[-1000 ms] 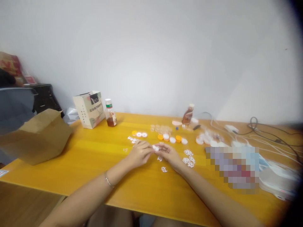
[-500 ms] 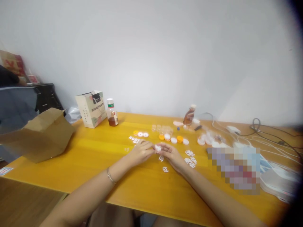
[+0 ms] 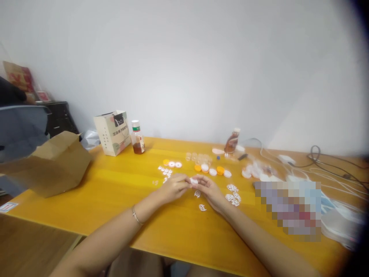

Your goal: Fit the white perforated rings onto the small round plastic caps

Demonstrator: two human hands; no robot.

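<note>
My left hand and my right hand meet above the middle of the table, fingertips closed from both sides on a small white plastic piece. Its exact kind is too small and blurred to tell. Just below my right hand lie a white openwork plastic piece and a second openwork piece. Several more openwork pieces are grouped to the right. Small white round pieces lie in rows beyond my left hand. Farther back stand white and orange round caps.
A brown paper bag occupies the table's left end. At the back are a printed carton bag, a bottle of dark liquid, a brown bottle and clear small cups. Cables and blurred-out packaging lie on the right.
The whole view has shifted slightly, so things appear a little farther right. Both hands stay together on the white piece, which has turned slightly between the fingers.
</note>
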